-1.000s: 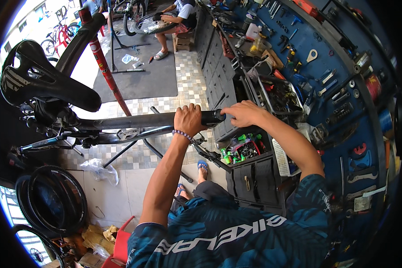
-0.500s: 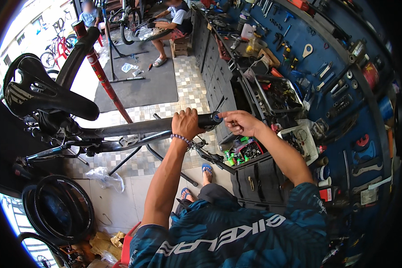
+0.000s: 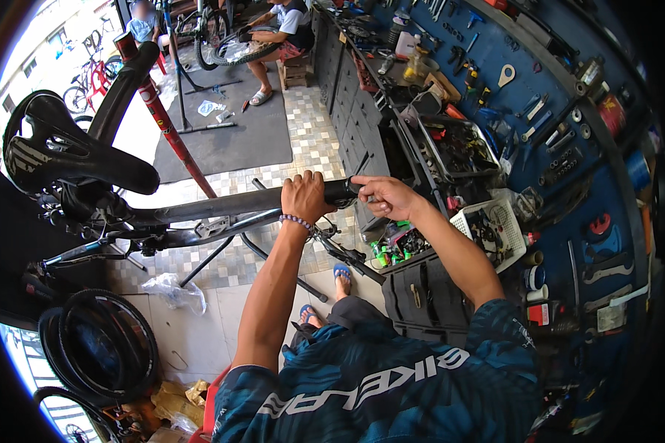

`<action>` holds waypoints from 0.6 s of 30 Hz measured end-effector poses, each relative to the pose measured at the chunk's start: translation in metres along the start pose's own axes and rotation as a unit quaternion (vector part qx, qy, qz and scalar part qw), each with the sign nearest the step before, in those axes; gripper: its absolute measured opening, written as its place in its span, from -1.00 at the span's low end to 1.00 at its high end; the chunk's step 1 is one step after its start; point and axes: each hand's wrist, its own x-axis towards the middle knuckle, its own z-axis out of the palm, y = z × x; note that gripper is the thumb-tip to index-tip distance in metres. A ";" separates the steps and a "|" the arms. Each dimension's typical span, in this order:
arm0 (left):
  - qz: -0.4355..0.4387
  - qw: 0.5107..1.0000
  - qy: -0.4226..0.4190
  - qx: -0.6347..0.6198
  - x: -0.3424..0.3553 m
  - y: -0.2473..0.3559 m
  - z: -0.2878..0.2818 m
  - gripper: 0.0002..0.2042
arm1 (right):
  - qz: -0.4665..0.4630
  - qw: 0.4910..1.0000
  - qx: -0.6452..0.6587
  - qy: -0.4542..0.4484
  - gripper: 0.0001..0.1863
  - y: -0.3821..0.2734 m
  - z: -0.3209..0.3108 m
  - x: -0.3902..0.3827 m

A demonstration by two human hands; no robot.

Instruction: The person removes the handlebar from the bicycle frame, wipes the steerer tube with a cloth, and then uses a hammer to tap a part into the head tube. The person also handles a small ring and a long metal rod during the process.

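A dark bicycle frame (image 3: 222, 204) lies sideways across the view, with the black saddle (image 3: 96, 155) at its left end. My left hand (image 3: 304, 196) is wrapped over the frame's tube close to its right end. My right hand (image 3: 388, 197) is at the short head tube (image 3: 341, 190) on that end, index finger reaching onto its opening, other fingers curled; whatever they hold is too small to make out. Part of the head tube's opening is hidden behind that finger.
A red post (image 3: 174, 133) rises behind the frame. At right stand a grey cabinet (image 3: 420, 288), white basket (image 3: 488, 229) and blue tool board (image 3: 539, 66). A co-worker (image 3: 281, 33) holds a wheel at the back; another person (image 3: 144, 33) sits nearby. Tyres (image 3: 96, 347) lie at lower left.
My right index finger has shifted on the tube's end, with the other fingers curling in beneath it. My left hand keeps its grip. The view has shifted slightly.
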 end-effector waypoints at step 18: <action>-0.007 1.000 0.002 -0.001 0.000 0.000 0.007 -0.30 | -0.152 0.412 -0.898 0.010 -0.43 -0.071 0.002 -0.010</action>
